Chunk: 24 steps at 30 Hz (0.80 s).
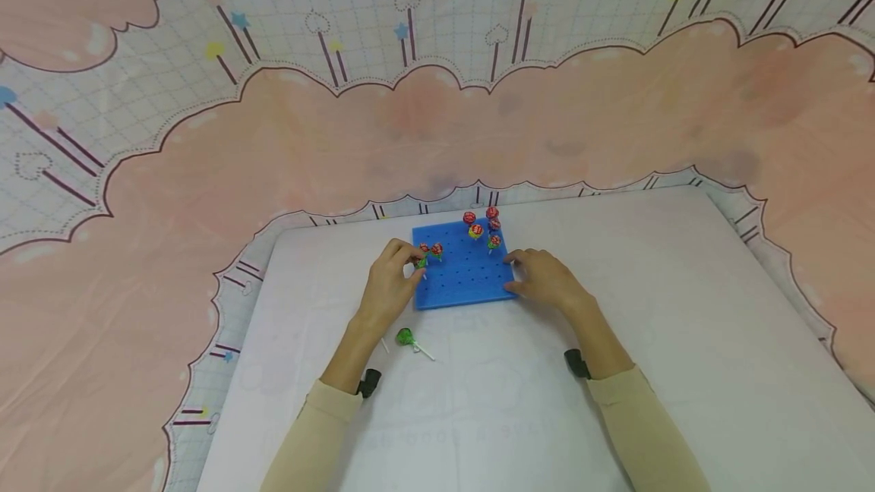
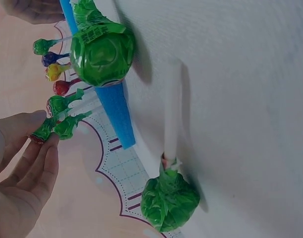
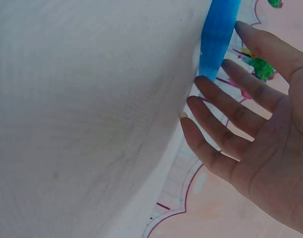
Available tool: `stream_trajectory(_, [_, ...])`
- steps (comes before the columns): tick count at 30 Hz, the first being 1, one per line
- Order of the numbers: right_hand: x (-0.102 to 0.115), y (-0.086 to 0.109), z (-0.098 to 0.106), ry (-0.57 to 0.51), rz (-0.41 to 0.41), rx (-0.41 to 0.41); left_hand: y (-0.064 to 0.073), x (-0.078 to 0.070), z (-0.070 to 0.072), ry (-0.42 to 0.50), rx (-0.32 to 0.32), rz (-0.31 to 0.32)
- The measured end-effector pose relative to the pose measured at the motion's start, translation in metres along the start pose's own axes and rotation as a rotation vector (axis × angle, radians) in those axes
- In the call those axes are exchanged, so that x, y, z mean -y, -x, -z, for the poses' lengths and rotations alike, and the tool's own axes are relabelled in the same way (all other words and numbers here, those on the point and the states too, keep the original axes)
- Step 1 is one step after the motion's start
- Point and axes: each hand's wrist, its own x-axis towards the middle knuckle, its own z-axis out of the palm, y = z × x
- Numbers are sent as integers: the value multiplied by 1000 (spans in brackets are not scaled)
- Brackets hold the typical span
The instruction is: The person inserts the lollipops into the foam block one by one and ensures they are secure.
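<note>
My left hand (image 1: 387, 283) pinches a green-wrapped lollipop (image 2: 41, 131) by its head, between thumb and fingers, over the left side of a blue pegboard (image 1: 458, 293). Beside those fingers, two more green lollipops (image 1: 437, 249) stand in the board. Whether the held stick sits in a hole, I cannot tell. My right hand (image 1: 547, 278) rests against the board's right edge, its fingers (image 3: 230, 106) spread and only slightly bent. Several lollipops (image 1: 476, 231) with red, yellow, blue and green wrappers stand upright at the board's back right.
A green lollipop (image 1: 405, 336) lies on the white table (image 1: 478, 401) in front of the board. Another green lollipop (image 2: 102, 57) lies close by in the left wrist view; the head view shows only its white stick (image 1: 385, 345). A patterned cloth (image 1: 437, 135) hangs behind the table.
</note>
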Motion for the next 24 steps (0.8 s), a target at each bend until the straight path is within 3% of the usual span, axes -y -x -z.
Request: stream_trajectory(24, [1, 2, 2, -3, 8, 1, 3, 2, -8, -51, 64, 38])
